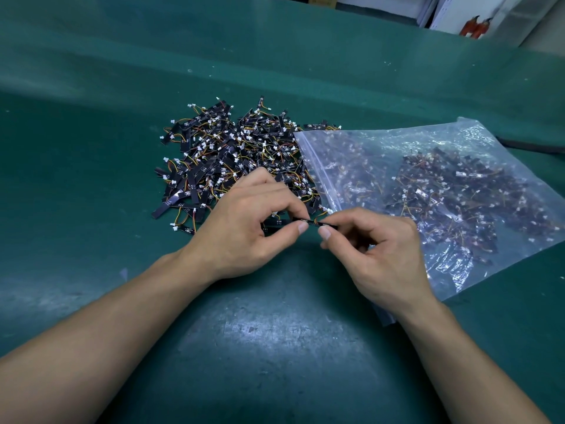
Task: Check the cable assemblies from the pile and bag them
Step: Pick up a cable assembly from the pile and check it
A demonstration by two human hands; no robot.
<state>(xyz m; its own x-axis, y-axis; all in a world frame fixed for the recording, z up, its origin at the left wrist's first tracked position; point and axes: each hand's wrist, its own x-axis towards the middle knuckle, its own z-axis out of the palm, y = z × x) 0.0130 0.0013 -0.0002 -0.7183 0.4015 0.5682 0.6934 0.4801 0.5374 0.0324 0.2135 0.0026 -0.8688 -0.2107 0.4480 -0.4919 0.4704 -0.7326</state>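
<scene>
A pile of cable assemblies (232, 151), small black strips with yellow and red wires and white plugs, lies on the green mat in the middle. To its right lies a clear zip bag (443, 191) holding several more of them, its mouth facing the pile. Just in front of the pile, my left hand (244, 228) and my right hand (376, 252) pinch the two ends of one black cable assembly (312, 222) between thumb and forefinger. Its wires and white plug (328, 210) stick up beside the right fingers. My left palm hides further black strips under it.
The green mat (275, 332) covers the whole bench and folds upward at the back. A dark cable (532, 146) runs along the right edge behind the bag. Beyond the bench at top right stand white panels and two red objects (475, 26).
</scene>
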